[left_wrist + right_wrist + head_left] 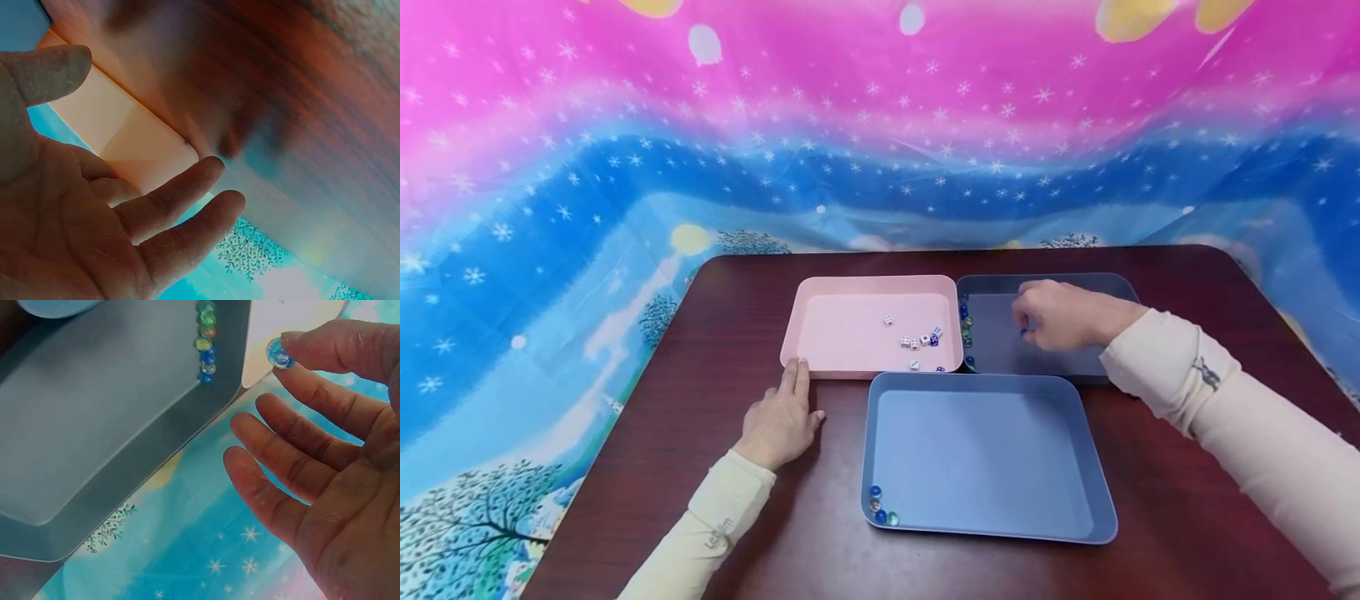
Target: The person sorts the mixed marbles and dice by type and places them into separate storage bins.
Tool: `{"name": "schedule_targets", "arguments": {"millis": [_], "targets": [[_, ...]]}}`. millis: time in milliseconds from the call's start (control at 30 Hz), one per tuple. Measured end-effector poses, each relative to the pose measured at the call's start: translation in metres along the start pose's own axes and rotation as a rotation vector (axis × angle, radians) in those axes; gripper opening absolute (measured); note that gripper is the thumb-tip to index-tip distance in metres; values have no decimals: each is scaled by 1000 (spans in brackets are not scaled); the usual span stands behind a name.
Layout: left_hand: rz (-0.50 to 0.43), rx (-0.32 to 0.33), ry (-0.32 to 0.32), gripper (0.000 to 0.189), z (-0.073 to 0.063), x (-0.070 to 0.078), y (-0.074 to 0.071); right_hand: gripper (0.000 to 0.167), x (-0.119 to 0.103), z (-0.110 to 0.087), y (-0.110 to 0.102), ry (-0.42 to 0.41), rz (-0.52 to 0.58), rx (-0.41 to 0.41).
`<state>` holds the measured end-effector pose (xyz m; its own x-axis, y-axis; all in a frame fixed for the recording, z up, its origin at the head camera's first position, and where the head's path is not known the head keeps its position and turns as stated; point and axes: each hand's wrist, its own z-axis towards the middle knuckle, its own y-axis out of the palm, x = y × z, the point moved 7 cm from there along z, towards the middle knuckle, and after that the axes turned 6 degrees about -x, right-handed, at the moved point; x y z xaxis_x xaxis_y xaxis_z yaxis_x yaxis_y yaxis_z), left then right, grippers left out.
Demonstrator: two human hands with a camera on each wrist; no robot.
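Observation:
My right hand [1060,317] is over the dark grey tray [1120,287]. Its thumb and index finger pinch a blue glass marble [280,354], and the other fingers stay spread. A row of blue, green and yellow marbles [208,344] lies along one side of that tray. At the front left corner of the pink tray [842,287], my left hand [778,425] rests with extended fingers touching its rim. Inside the pink tray are several white dice [914,343] and a blue die [934,341].
Nearest to me stands a blue-grey tray [977,450], with several marbles [881,516] gathered in its front left corner. All three trays sit close together on a dark red-brown wooden table [700,350]. A printed snowflake cloth [850,150] hangs behind and around the table.

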<state>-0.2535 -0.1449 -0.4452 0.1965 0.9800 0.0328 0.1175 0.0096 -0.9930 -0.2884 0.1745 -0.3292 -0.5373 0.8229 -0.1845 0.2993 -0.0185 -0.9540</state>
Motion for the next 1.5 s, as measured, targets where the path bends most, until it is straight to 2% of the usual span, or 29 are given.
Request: {"name": "schedule_targets", "arguments": {"millis": [267, 500, 733, 933, 1133, 1333, 1400, 1500], "targets": [[-7, -7, -10, 81, 1, 0, -1, 9, 11, 26, -7, 25, -10, -24], [-6, -15, -12, 81, 2, -1, 1, 6, 18, 41, -3, 61, -2, -29], [-2, -12, -13, 81, 1, 0, 0, 13, 23, 35, 9, 101, 16, -65], [-4, -25, -14, 81, 1, 0, 0, 11, 19, 31, 21, 88, 43, -70], [-1, -22, -12, 81, 1, -1, 1, 10, -13, 35, 37, -28, 27, -18], [2, -29, -7, 81, 1, 0, 2, 12, -75, 34, 48, -241, -79, 77], [0, -29, -9, 80, 2, 0, 1, 13, -100, 31, 56, -321, -117, 56], [-1, -26, -8, 80, 1, 0, 0, 19, -135, 24, 75, -429, -156, -22]]}}
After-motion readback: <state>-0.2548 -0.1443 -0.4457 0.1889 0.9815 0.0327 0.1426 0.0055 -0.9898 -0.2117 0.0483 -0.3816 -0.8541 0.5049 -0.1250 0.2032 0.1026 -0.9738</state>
